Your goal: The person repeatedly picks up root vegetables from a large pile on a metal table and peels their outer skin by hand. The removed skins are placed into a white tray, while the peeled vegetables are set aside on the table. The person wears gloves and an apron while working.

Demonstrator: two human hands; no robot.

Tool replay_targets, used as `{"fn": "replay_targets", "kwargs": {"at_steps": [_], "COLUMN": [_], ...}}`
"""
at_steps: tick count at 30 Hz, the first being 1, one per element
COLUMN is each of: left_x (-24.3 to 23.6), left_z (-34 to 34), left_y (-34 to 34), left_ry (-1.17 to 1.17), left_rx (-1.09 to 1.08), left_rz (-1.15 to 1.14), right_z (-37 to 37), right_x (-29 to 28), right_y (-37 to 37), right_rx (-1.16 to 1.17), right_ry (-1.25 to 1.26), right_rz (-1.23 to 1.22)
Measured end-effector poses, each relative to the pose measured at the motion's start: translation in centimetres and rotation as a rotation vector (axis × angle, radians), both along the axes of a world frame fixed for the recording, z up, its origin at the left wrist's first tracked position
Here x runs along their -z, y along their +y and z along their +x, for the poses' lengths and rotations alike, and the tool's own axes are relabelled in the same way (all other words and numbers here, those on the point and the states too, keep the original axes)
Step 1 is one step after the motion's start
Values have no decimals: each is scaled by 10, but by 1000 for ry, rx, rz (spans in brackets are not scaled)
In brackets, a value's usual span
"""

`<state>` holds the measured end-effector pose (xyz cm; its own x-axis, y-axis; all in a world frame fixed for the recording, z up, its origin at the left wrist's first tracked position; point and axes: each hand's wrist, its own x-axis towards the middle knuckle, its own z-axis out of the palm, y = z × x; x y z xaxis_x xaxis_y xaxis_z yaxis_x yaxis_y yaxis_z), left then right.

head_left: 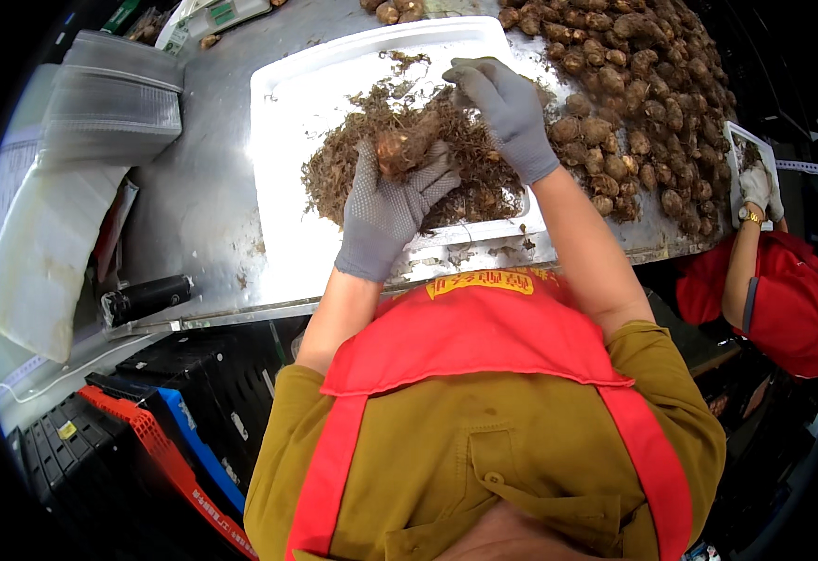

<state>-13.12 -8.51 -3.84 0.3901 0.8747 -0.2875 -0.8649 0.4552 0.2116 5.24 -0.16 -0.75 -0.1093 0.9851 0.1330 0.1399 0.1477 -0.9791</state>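
Observation:
My left hand [385,204], in a grey dotted glove, is closed around a brown taro root [398,152] with a rough skin. It holds the root over a white foam tray [282,93], where dark fibrous root trimmings [334,173] lie heaped. Above the right part of that tray is my right hand [507,107], in a matching glove, with its fingers curled together and bent toward the tray. Whatever those fingers may pinch is hidden from this view.
Many taro roots [657,103] are piled on the metal table [208,168] at the right. Clear plastic containers [114,103] are stacked on the left. Below stand black crates [198,365]. At the far right, a co-worker's gloved hands [757,187] are at another white tray [734,150].

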Motion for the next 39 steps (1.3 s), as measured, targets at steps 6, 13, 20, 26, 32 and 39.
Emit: {"fn": "replay_targets", "kwargs": {"at_steps": [6, 13, 20, 26, 32, 39], "left_x": [13, 11, 13, 19, 18, 7], "left_z": [-1, 11, 4, 3, 3, 1], "left_y": [2, -7, -1, 0, 1, -3], "left_ry": [-77, 128, -11, -135, 58, 1], "left_rx": [-39, -96, 27, -22, -111, 37], "left_rz": [-65, 54, 186, 80, 39, 245], "right_z": [-19, -30, 11, -10, -35, -6], "right_x": [0, 8, 26, 13, 13, 25], "right_y": [-39, -39, -5, -29, -44, -7], "right_rx": [-122, -123, 69, -42, -189, 14], "right_ry": [-261, -148, -275, 136, -17, 95], "right_rz": [429, 487, 122, 47, 232, -84]}}
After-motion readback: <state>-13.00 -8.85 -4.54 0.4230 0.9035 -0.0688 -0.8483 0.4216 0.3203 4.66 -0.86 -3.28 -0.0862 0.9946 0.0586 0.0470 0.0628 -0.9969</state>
